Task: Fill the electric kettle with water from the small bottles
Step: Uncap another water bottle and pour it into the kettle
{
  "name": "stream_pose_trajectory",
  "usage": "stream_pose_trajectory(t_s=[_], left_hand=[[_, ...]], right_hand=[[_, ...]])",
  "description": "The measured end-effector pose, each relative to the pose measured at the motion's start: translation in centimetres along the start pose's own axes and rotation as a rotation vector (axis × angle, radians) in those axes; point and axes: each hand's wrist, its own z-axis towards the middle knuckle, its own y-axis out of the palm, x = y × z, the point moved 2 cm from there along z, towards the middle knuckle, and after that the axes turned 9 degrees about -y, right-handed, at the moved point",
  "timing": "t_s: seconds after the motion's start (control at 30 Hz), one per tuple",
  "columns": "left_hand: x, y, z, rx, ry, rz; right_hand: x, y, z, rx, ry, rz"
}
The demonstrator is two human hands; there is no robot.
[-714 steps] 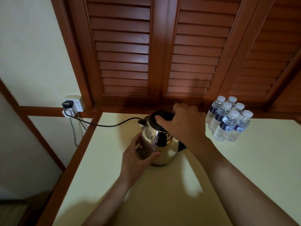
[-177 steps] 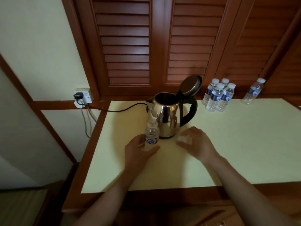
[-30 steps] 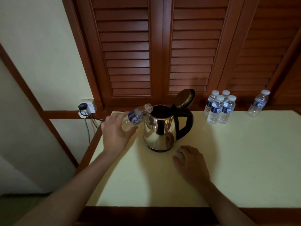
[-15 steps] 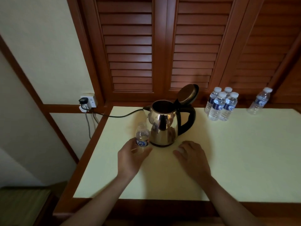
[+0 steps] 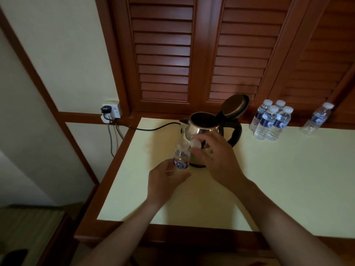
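Pinching the cap (image 5: 196,144), the right hand (image 5: 217,160) hovers just right of the upright bottle (image 5: 181,156), whose base the left hand (image 5: 167,179) grips.

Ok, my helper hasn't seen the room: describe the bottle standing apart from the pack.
On the pale yellow table under the louvred wooden doors, look right of the steel kettle, past the cluster of four bottles. The lone bottle stands at the back edge, white-capped, with a clear gap around it.
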Motion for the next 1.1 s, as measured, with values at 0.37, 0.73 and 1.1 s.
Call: stream_pose_trajectory(t_s=[0.37, 0.73, 1.1], left_hand=[[-0.5, 0.0, 0.4, -0.042, -0.036, -0.019], [-0.7, 0.1, 0.9, -0.068, -0.035, 0.047], [-1.2, 0.2, 1.1, -0.08, -0.007, 0.067]], right_hand=[[-1.6, -0.3, 5.1, -0.445, -0.101, -0.082], [-3.2, -0.8, 7.0, -0.609, -0.088, -0.192], [-4.2, 0.2, 6.8, -0.579, -0.061, -0.375]])
